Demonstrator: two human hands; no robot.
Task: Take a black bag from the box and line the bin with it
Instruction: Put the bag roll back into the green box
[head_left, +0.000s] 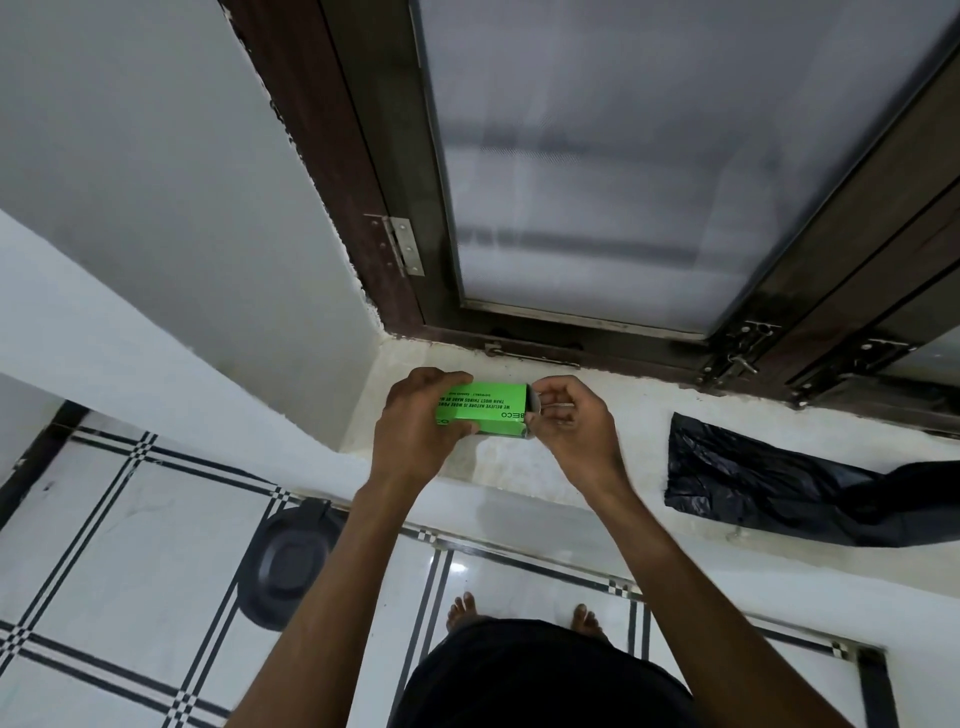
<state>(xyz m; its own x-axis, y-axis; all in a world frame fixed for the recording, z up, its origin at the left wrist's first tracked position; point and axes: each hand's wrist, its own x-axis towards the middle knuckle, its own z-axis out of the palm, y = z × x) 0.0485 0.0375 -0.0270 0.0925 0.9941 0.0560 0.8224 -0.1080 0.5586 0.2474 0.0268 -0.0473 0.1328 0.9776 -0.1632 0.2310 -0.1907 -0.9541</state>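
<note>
Over the window ledge (649, 410), a green bag box (480, 410) was being worked at its end.
The left hand (415, 426) clasped it; the right hand (571, 421) pinched the flap, which could tear or spill rolls.

Two hands (left hand (415, 423), right hand (574, 423)), one green box (485, 410) between them, one black bag (769, 483) right of the right hand, one bin (285, 566) below the left hand.

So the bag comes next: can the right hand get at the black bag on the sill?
Probably yes: the right hand is busy at the green box, but the black bag lies uncovered beside it.
</note>
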